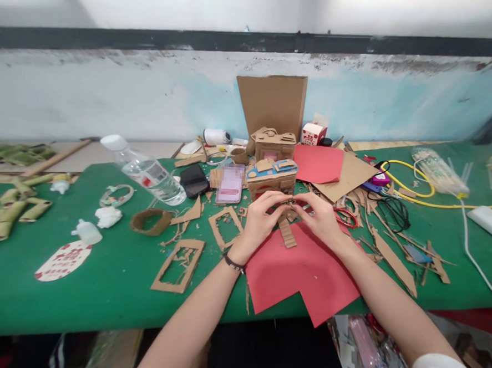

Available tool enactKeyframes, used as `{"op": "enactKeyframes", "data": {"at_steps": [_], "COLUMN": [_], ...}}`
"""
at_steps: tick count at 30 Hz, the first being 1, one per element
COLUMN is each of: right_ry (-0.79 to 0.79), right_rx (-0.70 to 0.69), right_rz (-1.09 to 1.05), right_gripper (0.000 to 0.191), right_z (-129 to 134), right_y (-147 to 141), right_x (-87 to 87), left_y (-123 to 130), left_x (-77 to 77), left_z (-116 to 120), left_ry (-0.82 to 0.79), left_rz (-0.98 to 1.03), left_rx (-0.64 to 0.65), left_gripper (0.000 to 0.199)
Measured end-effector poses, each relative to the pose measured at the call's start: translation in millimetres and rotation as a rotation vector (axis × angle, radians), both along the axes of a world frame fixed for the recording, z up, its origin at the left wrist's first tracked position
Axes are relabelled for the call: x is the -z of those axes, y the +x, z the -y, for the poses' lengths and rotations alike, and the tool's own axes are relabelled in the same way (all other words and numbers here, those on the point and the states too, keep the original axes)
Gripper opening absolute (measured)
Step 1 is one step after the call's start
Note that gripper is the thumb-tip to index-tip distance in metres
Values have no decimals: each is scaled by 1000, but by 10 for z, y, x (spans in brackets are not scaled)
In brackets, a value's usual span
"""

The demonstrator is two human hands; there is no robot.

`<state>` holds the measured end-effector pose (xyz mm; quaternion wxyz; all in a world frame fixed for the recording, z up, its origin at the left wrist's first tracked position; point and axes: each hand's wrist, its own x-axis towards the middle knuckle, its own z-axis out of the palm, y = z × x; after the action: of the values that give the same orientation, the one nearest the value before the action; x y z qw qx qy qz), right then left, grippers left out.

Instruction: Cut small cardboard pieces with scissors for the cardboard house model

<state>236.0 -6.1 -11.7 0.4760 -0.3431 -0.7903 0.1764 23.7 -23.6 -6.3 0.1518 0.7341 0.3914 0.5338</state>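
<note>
My left hand (262,221) and my right hand (321,217) meet above the red paper (303,271), fingertips pinched together on the upper end of a small cardboard strip (287,232). The strip's lower end hangs over the paper, showing ridges. Just beyond my fingers stands a small cardboard model with a blue top (272,172), and behind it another brown cardboard model (275,147). Red-handled scissors (346,217) lie beside my right hand, partly hidden.
A water bottle (149,172), a black case (194,181), a phone (230,186) and cardboard frames (180,266) lie to the left. Cardboard scraps (393,261), a yellow hose (420,201) and a white power strip (490,224) lie to the right on the green table (113,309).
</note>
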Motion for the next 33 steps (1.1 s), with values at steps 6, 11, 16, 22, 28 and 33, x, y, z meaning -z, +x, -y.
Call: {"op": "enactKeyframes", "data": {"at_steps": [6,11,16,22,28,33], "right_ry": [0,-9,48,59,46,69], "right_rx": [33,40,46,75,40,15], "right_rz": [-11,-13,-2,-7,-6,37], "right_gripper": [19,15,15,18,16,15], "right_z": [18,56,46,30,34,29], "right_y": [-19,-30,-26,-13,7,15], "right_x": [63,70,65,24,-2,-8], "left_y": [-27,-26,-18,-56,-151,-194], "left_x": [11,6,14,41,7,-52], "left_z": [24,53,54,33,31,63], "left_ry": [14,54,61,164,277,352], "left_rz": [-57,-58,-75,-174,-347,-477], "left_rx": [16,23,22,27,53,15], "left_gripper": [22,19,20,34,32,26]}}
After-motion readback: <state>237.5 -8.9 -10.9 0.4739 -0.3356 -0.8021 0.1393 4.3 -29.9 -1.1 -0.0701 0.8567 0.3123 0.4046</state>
